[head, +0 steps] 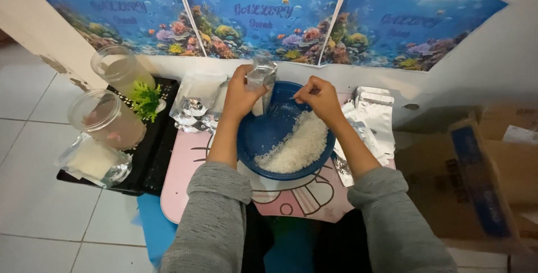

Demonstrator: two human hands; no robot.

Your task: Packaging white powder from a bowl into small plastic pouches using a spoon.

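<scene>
Head view: left hand (240,95) grips a silver pouch (261,77) upright, mouth up, over the far rim of the blue bowl (255,138). Right hand (318,96) pinched on a small spoon, hard to see, just right of the pouch. White grains (297,147) lie nearer, below both hands. Spare pouches (376,117) on the pink desk (185,166), right.

upper frame: three rectangular posters (260,18) on the wall, blue with coloured coral. centre: a silvery foil pouch (261,79) held upright over the bowl. left of it, crumpled empty foil pouches (193,107); right, a flat stack of pouches (375,119). lower left: a filled pouch (92,162), apparently clear-fronted. right edge: a brown cardboard box (476,177) with a blue stripe.
</scene>
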